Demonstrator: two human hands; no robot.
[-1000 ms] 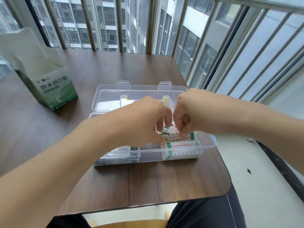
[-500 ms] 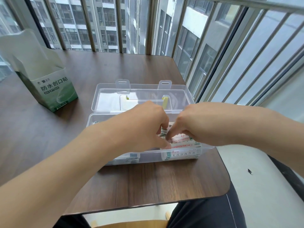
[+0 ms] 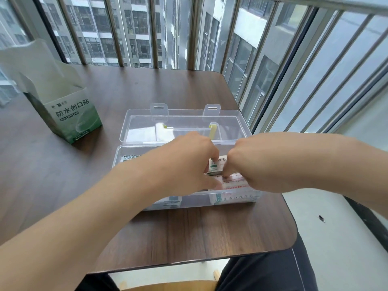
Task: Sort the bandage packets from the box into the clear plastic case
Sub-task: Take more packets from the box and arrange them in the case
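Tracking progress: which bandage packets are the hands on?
The right-end stack in the clear case, under both hands; the left-end stack lies untouched.

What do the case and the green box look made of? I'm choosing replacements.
The case looks like clear, glossy, rigid plastic: the table and packets show through its walls. The green box seems thin printed cardboard with a slight sheen, its open flaps creased along folds.
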